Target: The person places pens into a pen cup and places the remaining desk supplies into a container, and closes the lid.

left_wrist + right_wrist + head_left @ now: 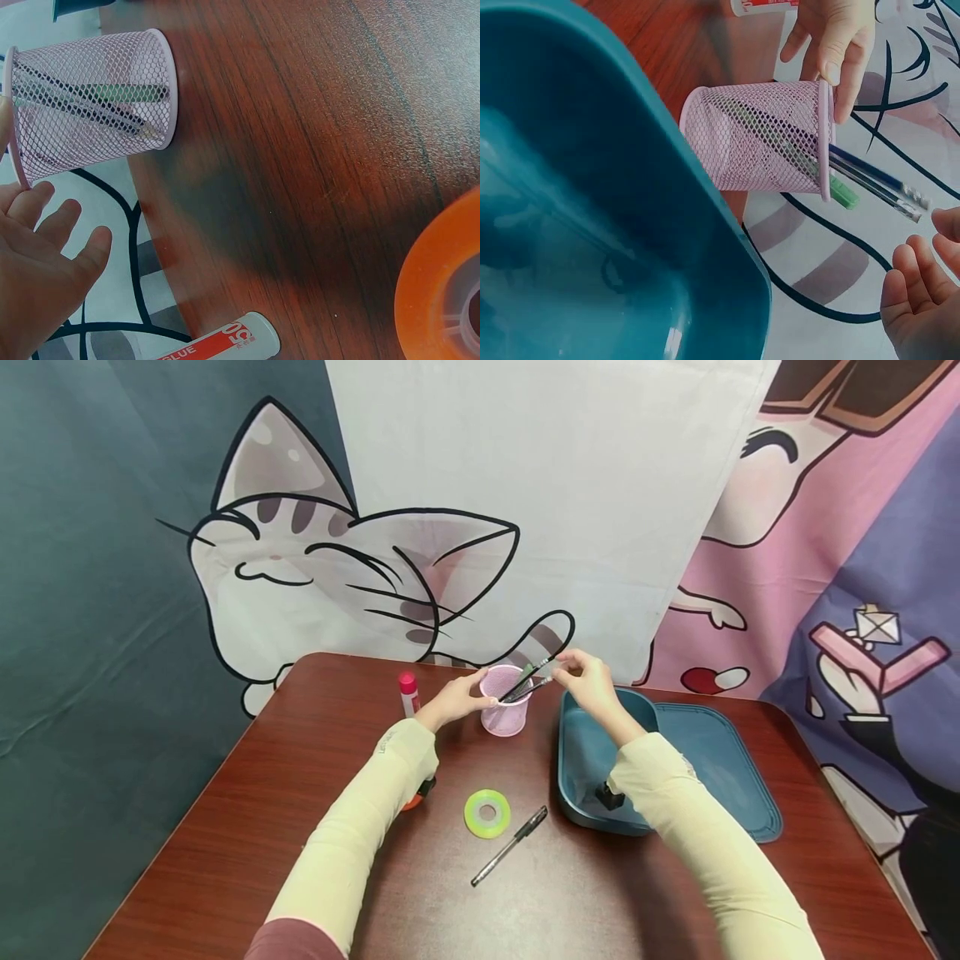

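A pink mesh pen holder [504, 718] stands on the table with two slim pens [877, 180] and a green stick-like item [844, 195] leaning out of its mouth. My left hand [456, 700] pinches the holder's rim, thumb on the near side, as the right wrist view shows. Just past the pens' upper ends is my right hand [588, 683], its fingers loosely bent and nothing between them. In the right wrist view a small gap separates that hand's fingertips [896, 285] from the pens.
Close by on the right sits a blue box [581, 752] with a black item [609, 795] inside, its lid [720, 760] beside it. A glue stick [408, 693], orange tape roll [420, 292], yellow-green tape roll [487, 814] and black-capped pen [510, 846] lie around the holder.
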A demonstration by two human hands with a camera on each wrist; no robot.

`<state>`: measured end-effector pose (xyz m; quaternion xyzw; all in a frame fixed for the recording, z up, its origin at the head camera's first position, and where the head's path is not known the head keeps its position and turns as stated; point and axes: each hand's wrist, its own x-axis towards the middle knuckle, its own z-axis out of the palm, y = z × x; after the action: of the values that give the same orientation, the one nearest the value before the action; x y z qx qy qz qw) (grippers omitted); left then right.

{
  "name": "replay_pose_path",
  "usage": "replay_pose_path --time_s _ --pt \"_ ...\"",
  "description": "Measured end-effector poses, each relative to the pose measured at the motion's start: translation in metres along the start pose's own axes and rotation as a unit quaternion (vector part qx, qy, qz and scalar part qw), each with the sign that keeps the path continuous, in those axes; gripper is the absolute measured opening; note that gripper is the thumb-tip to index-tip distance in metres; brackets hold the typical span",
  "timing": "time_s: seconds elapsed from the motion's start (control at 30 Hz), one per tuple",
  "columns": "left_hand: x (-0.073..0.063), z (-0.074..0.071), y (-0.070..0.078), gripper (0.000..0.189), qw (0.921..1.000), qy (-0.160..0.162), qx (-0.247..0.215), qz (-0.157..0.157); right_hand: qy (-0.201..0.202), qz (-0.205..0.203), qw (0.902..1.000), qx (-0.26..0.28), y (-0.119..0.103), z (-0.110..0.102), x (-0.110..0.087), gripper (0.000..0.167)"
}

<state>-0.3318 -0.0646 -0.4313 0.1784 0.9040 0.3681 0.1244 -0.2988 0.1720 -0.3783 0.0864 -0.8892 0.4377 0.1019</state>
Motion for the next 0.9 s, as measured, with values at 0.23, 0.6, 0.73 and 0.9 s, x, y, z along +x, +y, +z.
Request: replay_pose_path --time_s 0.23,0.6,0.73,0.9 --pt "-0.001 -0.001 0.001 0.073 1.0000 -0.002 -0.001 -0.001 -0.017 -0.007 0.9998 -0.001 0.000 -0.009 -0.007 0.025" --pt "0.000 -0.001 -0.001 0.072 0.9999 0.002 -0.005 0.011 -0.042 -0.024 0.9987 -0.013 -0.006 -0.019 -0.021 0.026" --pt "0.001 0.000 -0.002 0.072 0.9999 0.002 -0.005 0.013 -0.063 -0.022 0.9977 -0.013 -0.008 -0.020 -0.029 0.027" --pt "0.001 0.000 -0.003 0.072 0.9999 0.001 -0.005 0.011 -0.089 -0.037 0.9953 -0.014 -0.009 -0.019 -0.039 0.027"
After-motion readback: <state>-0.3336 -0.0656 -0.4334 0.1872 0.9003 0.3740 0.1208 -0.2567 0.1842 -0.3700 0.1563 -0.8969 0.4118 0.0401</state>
